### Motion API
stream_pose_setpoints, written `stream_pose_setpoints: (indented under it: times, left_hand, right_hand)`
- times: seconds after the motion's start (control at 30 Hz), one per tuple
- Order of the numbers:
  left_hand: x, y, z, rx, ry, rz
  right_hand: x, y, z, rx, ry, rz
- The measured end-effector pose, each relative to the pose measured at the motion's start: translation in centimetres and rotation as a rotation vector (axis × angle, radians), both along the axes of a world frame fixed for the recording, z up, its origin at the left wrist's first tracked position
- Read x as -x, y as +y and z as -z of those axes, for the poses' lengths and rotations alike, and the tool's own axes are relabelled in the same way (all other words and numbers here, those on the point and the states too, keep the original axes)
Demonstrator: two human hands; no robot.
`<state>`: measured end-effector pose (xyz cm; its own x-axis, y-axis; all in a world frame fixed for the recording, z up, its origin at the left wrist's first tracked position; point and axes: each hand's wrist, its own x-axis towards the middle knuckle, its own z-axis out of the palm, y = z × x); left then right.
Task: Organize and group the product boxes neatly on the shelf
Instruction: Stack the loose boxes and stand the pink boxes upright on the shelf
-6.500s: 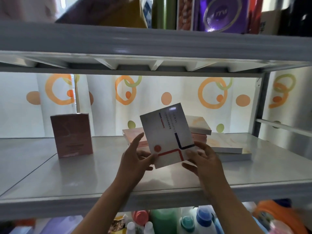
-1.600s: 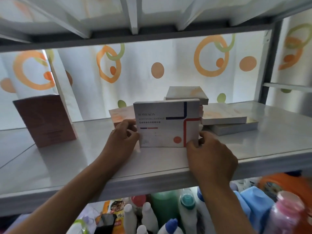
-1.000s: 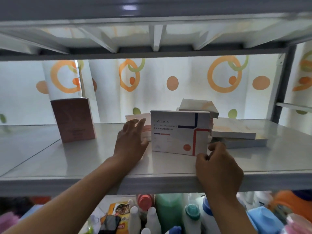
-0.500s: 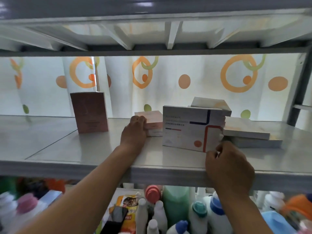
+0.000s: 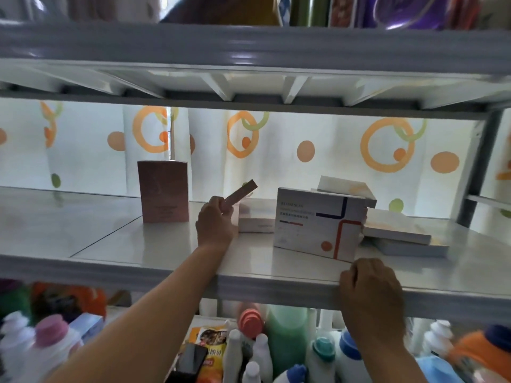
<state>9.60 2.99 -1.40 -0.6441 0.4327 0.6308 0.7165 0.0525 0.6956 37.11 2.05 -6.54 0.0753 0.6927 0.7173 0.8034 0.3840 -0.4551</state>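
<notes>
Left hand (image 5: pixel 215 222) pinching thin pink box (image 5: pixel 240 195), tilting it edge-on; right hand (image 5: pixel 369 286) curling over shelf (image 5: pixel 166 244) front edge; white box (image 5: pixel 318 225) standing upright.

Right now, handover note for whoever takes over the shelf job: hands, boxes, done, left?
Left hand grips a thin pink box, lifted and tilted.
Right hand rests, fingers curled, on the shelf edge, holding no box.
Done: white box stands upright mid-shelf; tall pink box stands at left.
Left: place the thin pink box; tidy the flat boxes stacked behind and to the right.
</notes>
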Motion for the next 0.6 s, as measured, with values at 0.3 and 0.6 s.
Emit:
stream_pose_setpoints:
  times: [0.3,0.6]
  left_hand:
    - [-1.8,-4.6,-0.9,-0.411,-0.154,0.275]
    - [-5.9,-14.2,0.5,-0.649,-0.841,0.574]
  right_hand:
    - [-1.0,-1.2,-1.2,0.129,-0.058,-0.113]
    - [-0.6,-2.6,-1.0,0.142,-0.11,-0.101]
